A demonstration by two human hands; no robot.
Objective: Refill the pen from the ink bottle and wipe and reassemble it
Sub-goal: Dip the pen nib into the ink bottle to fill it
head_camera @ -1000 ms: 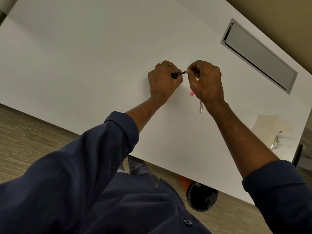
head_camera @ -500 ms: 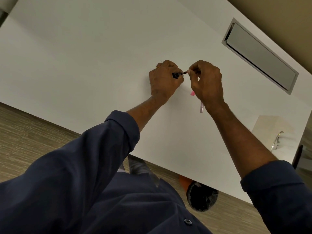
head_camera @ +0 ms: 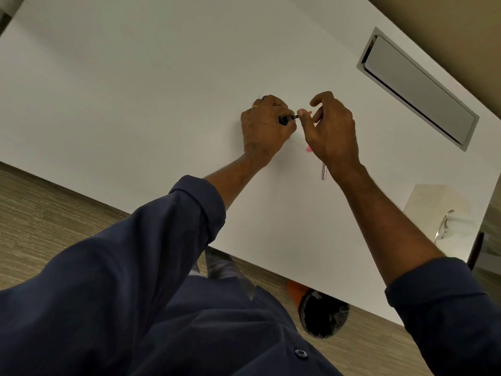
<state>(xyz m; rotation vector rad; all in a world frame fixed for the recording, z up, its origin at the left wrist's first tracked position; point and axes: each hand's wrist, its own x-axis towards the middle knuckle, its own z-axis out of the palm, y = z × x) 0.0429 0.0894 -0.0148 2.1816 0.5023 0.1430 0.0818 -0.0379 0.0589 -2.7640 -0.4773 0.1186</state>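
My left hand [head_camera: 267,126] pinches the small dark cylindrical pen section [head_camera: 286,119] at its fingertips. The tip juts out to my right hand [head_camera: 332,131], thumb touching it, fingers loosely curled (gripping or not, I cannot tell). A slim mauve tube [head_camera: 323,170] lies under that wrist.

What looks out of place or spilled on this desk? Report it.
Nothing stands out. No ink shows on the white desk. A pink piece and a grey tube lie loose beneath the right hand, partly hidden; the left hand grips the dark pen part.

right hand [head_camera: 332,131] fingers [head_camera: 324,97] uncurled, spread beside pen [head_camera: 287,119]
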